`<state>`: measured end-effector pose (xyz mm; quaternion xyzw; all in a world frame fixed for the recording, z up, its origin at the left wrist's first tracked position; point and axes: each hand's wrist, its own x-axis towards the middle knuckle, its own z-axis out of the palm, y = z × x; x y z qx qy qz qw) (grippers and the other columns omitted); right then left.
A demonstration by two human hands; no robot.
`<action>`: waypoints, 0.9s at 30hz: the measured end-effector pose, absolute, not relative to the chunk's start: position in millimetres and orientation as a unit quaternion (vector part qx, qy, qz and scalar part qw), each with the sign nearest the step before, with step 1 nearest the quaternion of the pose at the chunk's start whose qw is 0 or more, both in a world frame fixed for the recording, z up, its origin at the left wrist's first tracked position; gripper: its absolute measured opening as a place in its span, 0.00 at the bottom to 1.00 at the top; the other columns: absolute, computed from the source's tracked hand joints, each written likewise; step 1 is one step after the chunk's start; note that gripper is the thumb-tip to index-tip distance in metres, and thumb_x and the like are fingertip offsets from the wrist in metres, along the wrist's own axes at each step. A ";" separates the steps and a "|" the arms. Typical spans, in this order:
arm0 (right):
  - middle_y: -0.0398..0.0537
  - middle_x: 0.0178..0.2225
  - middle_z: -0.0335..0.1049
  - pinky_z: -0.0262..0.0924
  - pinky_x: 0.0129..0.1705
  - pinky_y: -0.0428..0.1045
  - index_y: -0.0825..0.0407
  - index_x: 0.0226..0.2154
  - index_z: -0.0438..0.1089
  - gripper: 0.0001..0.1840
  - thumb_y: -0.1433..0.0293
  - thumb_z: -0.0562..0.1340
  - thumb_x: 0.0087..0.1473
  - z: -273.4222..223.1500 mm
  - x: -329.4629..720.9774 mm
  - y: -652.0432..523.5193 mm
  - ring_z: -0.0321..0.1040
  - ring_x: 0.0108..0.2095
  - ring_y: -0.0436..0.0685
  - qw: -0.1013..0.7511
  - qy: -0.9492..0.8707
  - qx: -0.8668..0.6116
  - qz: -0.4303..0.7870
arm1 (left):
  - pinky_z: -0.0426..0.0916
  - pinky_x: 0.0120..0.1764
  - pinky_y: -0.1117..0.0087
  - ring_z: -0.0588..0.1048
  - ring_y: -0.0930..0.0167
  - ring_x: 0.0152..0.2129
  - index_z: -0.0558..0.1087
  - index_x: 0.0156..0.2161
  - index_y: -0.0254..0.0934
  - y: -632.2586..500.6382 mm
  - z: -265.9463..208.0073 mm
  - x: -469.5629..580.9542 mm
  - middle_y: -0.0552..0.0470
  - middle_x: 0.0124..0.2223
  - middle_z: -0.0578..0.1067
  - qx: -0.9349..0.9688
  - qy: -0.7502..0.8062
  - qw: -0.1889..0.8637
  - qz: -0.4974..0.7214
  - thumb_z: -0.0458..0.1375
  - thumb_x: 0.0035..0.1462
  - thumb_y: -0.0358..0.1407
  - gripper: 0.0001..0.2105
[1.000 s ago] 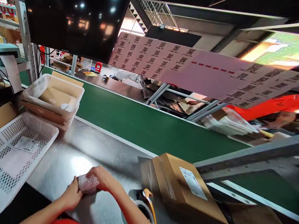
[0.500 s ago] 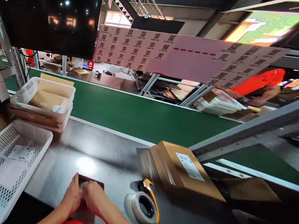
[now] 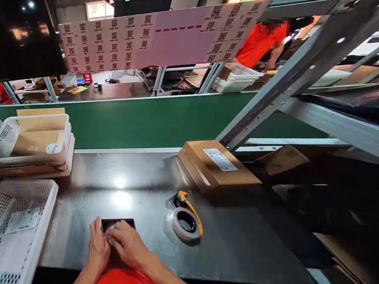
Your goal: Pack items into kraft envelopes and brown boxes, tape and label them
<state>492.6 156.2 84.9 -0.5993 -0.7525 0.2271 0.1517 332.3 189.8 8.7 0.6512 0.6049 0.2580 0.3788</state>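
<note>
Near the front edge of the metal table, my left hand (image 3: 98, 247) is closed along the left side of a small open cardboard box (image 3: 128, 222). My right hand (image 3: 129, 241) reaches into that box, its fingers bent round a small clear, shiny piece that looks like plastic wrap (image 3: 111, 234). Both hands cover much of the box, so what lies inside is hidden. To the right of the hands, apart from them, a yellow-handled tape dispenser (image 3: 185, 217) with a roll of clear tape lies on the tabletop.
A closed carton (image 3: 219, 166) with a white label lies at the table's back right. White baskets (image 3: 66, 145) are stacked at the left, with a longer basket (image 3: 51, 203) in front. Behind runs a green belt (image 3: 126, 120). A slanted metal post (image 3: 267, 101) stands at the right.
My view has turned to the right, so the table things appear further left or higher. Both hands stay at the small box, and more of its open top shows.
</note>
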 end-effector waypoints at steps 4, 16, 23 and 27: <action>0.58 0.50 0.73 0.70 0.55 0.60 0.53 0.59 0.68 0.22 0.68 0.60 0.63 49.8 512.5 106.9 0.71 0.51 0.65 0.340 -0.568 -0.726 0.183 | 0.73 0.54 0.54 0.77 0.58 0.48 0.65 0.56 0.32 190.1 11.2 330.5 0.35 0.52 0.73 0.670 0.606 0.302 0.304 0.51 0.68 0.47 0.21; 0.54 0.44 0.73 0.66 0.53 0.60 0.53 0.36 0.76 0.08 0.75 0.62 0.54 23.8 522.4 131.6 0.67 0.49 0.65 0.212 -0.710 -0.640 0.205 | 0.72 0.47 0.56 0.77 0.58 0.41 0.77 0.40 0.37 211.3 5.1 345.7 0.42 0.42 0.80 0.948 0.283 0.035 0.141 0.57 0.65 0.42 0.11; 0.60 0.60 0.66 0.67 0.61 0.64 0.51 0.64 0.61 0.29 0.72 0.59 0.61 -9.8 529.5 133.4 0.65 0.60 0.65 0.340 -0.625 -0.677 0.187 | 0.48 0.69 0.36 0.61 0.46 0.70 0.61 0.71 0.27 226.5 -17.9 348.9 0.27 0.71 0.65 0.895 0.375 -0.088 0.227 0.55 0.68 0.44 0.32; 0.61 0.74 0.53 0.58 0.69 0.68 0.51 0.75 0.44 0.41 0.74 0.54 0.63 -34.0 509.2 124.6 0.48 0.74 0.67 0.373 -0.620 -0.678 0.131 | 0.59 0.68 0.45 0.65 0.54 0.69 0.58 0.74 0.36 205.6 -31.9 334.2 0.39 0.72 0.67 0.923 0.333 -0.083 0.174 0.51 0.69 0.31 0.29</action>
